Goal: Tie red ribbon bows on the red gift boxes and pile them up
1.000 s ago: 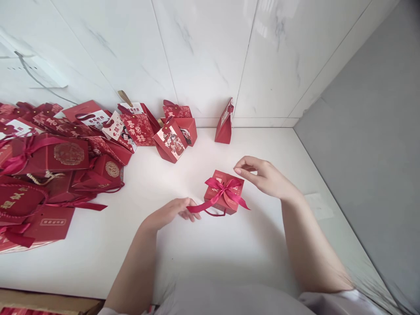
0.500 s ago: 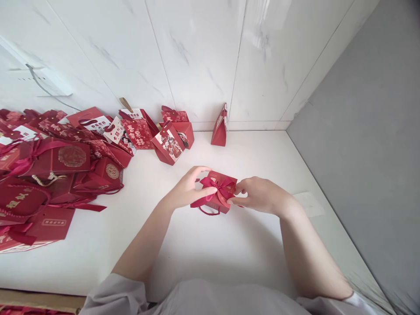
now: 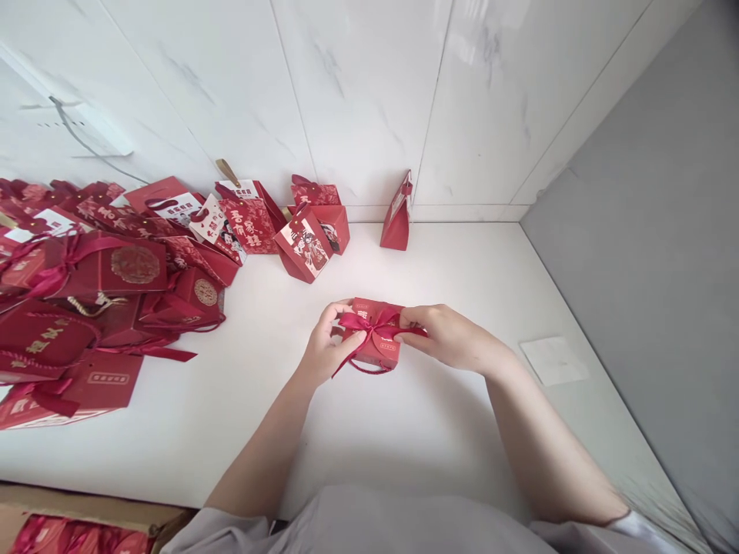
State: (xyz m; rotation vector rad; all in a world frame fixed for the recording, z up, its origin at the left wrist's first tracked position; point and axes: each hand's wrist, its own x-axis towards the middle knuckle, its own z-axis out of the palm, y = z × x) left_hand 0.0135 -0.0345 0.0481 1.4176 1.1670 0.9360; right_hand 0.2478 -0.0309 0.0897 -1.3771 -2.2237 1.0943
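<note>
A small red gift box (image 3: 376, 355) with pale printed lettering lies on the white table in front of me. A dark pink ribbon (image 3: 374, 326) is tied in a bow across its top, and a twisted cord handle (image 3: 369, 371) hangs from the near side. My left hand (image 3: 329, 348) is closed round the box's left edge, its thumb on the ribbon near the knot. The thumb and index finger of my right hand (image 3: 447, 337) pinch the ribbon on the right side of the bow. My fingers hide parts of both side edges.
Many red boxes (image 3: 112, 265) with ribbons and handles are heaped on the left. Several pointed boxes (image 3: 305, 245) stand along the wall, one box (image 3: 397, 219) apart from them. A white paper (image 3: 553, 360) lies on the right. A carton (image 3: 86, 504) of red items stands at lower left.
My right hand has shifted its grip onto the ribbon's right side, and the bow looks more spread out. The box has turned slightly. The whole view has shifted, showing more of the carton.
</note>
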